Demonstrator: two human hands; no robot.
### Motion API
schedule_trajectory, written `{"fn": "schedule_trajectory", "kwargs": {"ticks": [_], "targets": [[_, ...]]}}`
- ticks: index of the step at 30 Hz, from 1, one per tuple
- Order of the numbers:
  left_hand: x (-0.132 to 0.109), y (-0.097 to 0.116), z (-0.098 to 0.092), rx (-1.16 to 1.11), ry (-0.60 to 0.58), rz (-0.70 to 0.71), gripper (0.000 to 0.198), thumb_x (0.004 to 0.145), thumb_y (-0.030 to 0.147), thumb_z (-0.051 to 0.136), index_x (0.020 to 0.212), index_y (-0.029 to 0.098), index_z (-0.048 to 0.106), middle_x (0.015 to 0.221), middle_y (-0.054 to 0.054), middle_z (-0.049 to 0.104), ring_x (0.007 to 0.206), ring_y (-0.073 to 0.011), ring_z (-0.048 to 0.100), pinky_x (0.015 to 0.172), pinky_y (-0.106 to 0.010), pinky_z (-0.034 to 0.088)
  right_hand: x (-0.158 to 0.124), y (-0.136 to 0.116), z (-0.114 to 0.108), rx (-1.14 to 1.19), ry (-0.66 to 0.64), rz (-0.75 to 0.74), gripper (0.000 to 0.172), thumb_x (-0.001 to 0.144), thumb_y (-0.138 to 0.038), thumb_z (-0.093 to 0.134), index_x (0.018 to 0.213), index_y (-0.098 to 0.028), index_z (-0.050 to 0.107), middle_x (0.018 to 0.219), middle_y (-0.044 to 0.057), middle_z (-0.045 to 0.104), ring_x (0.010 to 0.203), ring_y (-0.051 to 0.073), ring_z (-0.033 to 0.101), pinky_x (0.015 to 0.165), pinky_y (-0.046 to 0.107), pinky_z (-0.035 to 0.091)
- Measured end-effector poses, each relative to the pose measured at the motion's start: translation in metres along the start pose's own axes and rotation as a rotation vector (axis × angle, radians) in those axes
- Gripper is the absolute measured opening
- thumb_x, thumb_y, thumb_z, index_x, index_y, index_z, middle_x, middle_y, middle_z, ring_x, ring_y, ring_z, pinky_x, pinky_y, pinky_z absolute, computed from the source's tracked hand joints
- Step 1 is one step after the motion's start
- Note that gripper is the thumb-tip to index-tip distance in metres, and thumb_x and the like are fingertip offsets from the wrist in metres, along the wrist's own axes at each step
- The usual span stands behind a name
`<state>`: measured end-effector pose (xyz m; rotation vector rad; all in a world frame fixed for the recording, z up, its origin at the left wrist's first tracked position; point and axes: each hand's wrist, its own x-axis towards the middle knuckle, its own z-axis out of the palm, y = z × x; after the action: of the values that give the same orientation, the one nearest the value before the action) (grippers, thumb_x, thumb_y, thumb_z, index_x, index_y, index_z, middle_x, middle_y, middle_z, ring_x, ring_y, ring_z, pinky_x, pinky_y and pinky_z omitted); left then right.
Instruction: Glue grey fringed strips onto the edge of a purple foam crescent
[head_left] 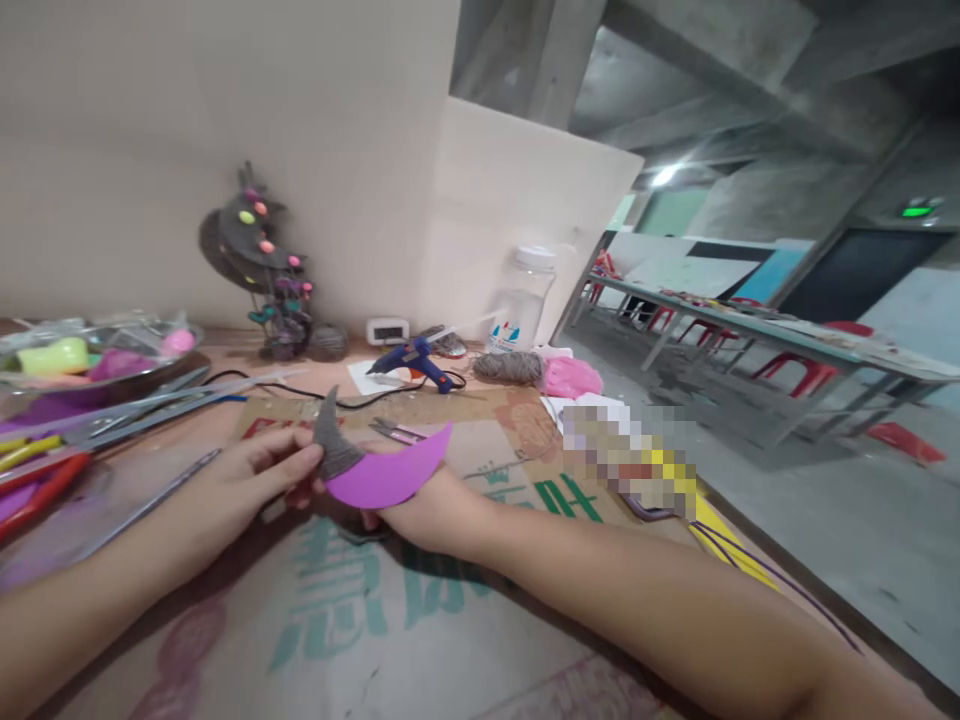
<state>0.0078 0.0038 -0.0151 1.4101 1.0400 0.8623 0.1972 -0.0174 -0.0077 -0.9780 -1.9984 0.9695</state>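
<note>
A purple crescent (394, 474), flat like card or foam, has its left horn wrapped in grey yarn (337, 443). My left hand (279, 470) is closed on that wrapped end, thumb and fingers pinching it. Behind and under the purple part is my right hand (420, 515); its fingers look curled but are mostly hidden, and what they hold cannot be made out. Small scissors (401, 432) lie just beyond the crescent. A blue glue gun (416, 360) rests on a white sheet farther back, its black cord (360, 402) curving left.
Printed cardboard (480, 640) covers the tabletop. At left are a bowl (161, 375) of bits, red-handled scissors (52, 490) and a pen (154, 505). A decorated moon ornament (259, 255), a clear bottle (519, 305), grey yarn (510, 369) and a pink bundle (571, 378) stand along the back.
</note>
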Motion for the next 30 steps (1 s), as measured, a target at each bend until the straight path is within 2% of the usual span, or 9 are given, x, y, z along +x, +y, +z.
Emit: {"fn": "schedule_trajectory", "kwargs": {"ticks": [5, 8, 10, 12, 17, 20, 25, 27, 30], "targets": [[-0.001, -0.004, -0.003, -0.025, -0.011, 0.059, 0.028, 0.078, 0.045, 0.061, 0.069, 0.018, 0.058, 0.06, 0.002, 0.054, 0.057, -0.0116, 0.048, 0.056, -0.021, 0.039, -0.004, 0.007, -0.006, 0.02, 0.039, -0.055, 0.027, 0.076, -0.007, 0.048, 0.09, -0.02, 0.067, 0.091, 0.003, 0.069, 0.088, 0.016, 0.062, 0.083, 0.03, 0.048], [0.0, -0.002, -0.006, 0.037, -0.035, 0.086, 0.028, 0.081, 0.043, 0.057, 0.067, 0.018, 0.055, 0.061, 0.003, 0.052, 0.058, -0.0115, 0.047, 0.056, -0.021, 0.037, -0.002, 0.007, -0.013, 0.202, 0.15, 0.085, 0.02, 0.087, -0.029, 0.048, 0.093, -0.019, 0.065, 0.079, 0.002, 0.066, 0.067, 0.013, 0.06, 0.063, 0.025, 0.048], [0.0, 0.001, -0.006, 0.092, -0.026, 0.103, 0.031, 0.083, 0.044, 0.053, 0.064, 0.019, 0.052, 0.058, 0.003, 0.051, 0.057, -0.0116, 0.046, 0.056, -0.021, 0.036, 0.001, 0.006, -0.022, 0.352, 0.268, 0.134, 0.034, 0.091, -0.045, 0.04, 0.097, -0.019, 0.062, 0.067, 0.0, 0.06, 0.051, 0.01, 0.052, 0.05, 0.023, 0.042], [0.0, 0.004, -0.006, 0.148, -0.001, 0.11, 0.033, 0.084, 0.042, 0.052, 0.062, 0.019, 0.05, 0.057, 0.003, 0.05, 0.056, -0.0113, 0.046, 0.055, -0.021, 0.034, 0.004, 0.002, -0.032, 0.391, 0.334, 0.125, 0.044, 0.091, -0.052, 0.034, 0.093, -0.017, 0.061, 0.064, 0.001, 0.059, 0.05, 0.011, 0.05, 0.05, 0.023, 0.041], [0.0, 0.002, -0.005, 0.189, 0.015, 0.094, 0.034, 0.084, 0.045, 0.05, 0.063, 0.018, 0.048, 0.055, 0.005, 0.049, 0.048, -0.0091, 0.04, 0.047, -0.021, 0.028, 0.012, -0.009, -0.061, -0.097, 0.324, 0.057, 0.024, 0.082, -0.041, 0.056, 0.076, -0.018, 0.059, 0.074, 0.001, 0.059, 0.072, 0.014, 0.056, 0.071, 0.027, 0.045], [0.0, -0.001, -0.004, 0.173, 0.009, 0.071, 0.032, 0.082, 0.046, 0.052, 0.065, 0.019, 0.047, 0.054, 0.005, 0.049, 0.046, -0.0088, 0.039, 0.045, -0.021, 0.026, 0.021, -0.001, -0.078, -0.287, 0.362, 0.085, 0.018, 0.082, -0.036, 0.056, 0.081, -0.018, 0.058, 0.081, 0.002, 0.062, 0.076, 0.015, 0.058, 0.073, 0.028, 0.046], [0.001, 0.001, -0.002, 0.138, 0.022, 0.035, 0.025, 0.079, 0.044, 0.056, 0.074, 0.02, 0.053, 0.053, 0.007, 0.049, 0.044, -0.0085, 0.041, 0.044, -0.02, 0.027, 0.056, 0.041, -0.103, -0.46, 0.383, 0.251, 0.042, 0.079, -0.028, 0.061, 0.117, -0.014, 0.054, 0.118, 0.013, 0.062, 0.101, 0.02, 0.061, 0.083, 0.031, 0.049], [0.003, 0.001, -0.002, 0.095, 0.012, 0.044, 0.022, 0.077, 0.041, 0.058, 0.082, 0.02, 0.055, 0.053, 0.007, 0.049, 0.045, -0.0092, 0.044, 0.043, -0.019, 0.027, 0.071, 0.056, -0.106, -0.49, 0.349, 0.283, 0.045, 0.075, -0.026, 0.065, 0.117, -0.012, 0.056, 0.118, 0.015, 0.062, 0.1, 0.021, 0.062, 0.084, 0.032, 0.049], [0.005, 0.0, -0.001, 0.012, -0.019, 0.073, 0.02, 0.075, 0.036, 0.059, 0.085, 0.019, 0.054, 0.053, 0.006, 0.051, 0.047, -0.0096, 0.046, 0.044, -0.019, 0.029, 0.089, 0.073, -0.102, -0.529, 0.311, 0.32, 0.042, 0.071, -0.034, 0.071, 0.106, -0.013, 0.063, 0.103, 0.012, 0.069, 0.092, 0.022, 0.065, 0.082, 0.032, 0.049]]}}
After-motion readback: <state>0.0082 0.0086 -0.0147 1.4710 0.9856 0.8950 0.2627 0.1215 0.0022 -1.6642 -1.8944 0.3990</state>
